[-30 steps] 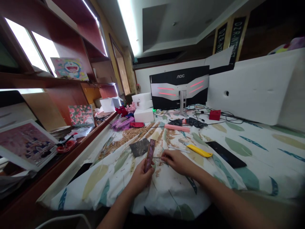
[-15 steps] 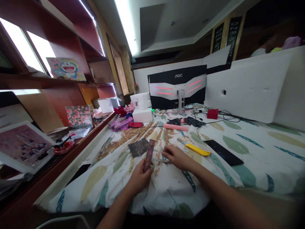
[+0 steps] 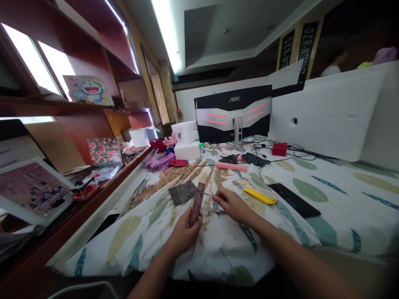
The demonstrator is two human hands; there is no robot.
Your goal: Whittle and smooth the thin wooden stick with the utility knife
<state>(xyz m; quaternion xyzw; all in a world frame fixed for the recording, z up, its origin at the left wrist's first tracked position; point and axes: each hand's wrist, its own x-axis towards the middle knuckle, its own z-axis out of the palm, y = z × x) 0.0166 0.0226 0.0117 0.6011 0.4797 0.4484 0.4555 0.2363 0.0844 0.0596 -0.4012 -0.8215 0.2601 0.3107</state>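
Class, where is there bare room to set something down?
Bare cloth lies right of the black slab, before the white board, and left of the left hand. Crowded: beyond that hand (grey sheet, shavings) and beside the right hand (yellow knife).

We count two hands (image 3: 186, 230) (image 3: 232, 204), one purplish bar (image 3: 197, 201), one held thin tool (image 3: 207, 193), one yellow-handled knife (image 3: 260, 195), one pink bar (image 3: 230, 167) and, near the bench's (image 3: 335, 187) far edge, probably three white foam blocks (image 3: 187, 151).

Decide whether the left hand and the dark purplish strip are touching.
Touching: the head view shows the left hand closed around the lower part of the purplish strip.
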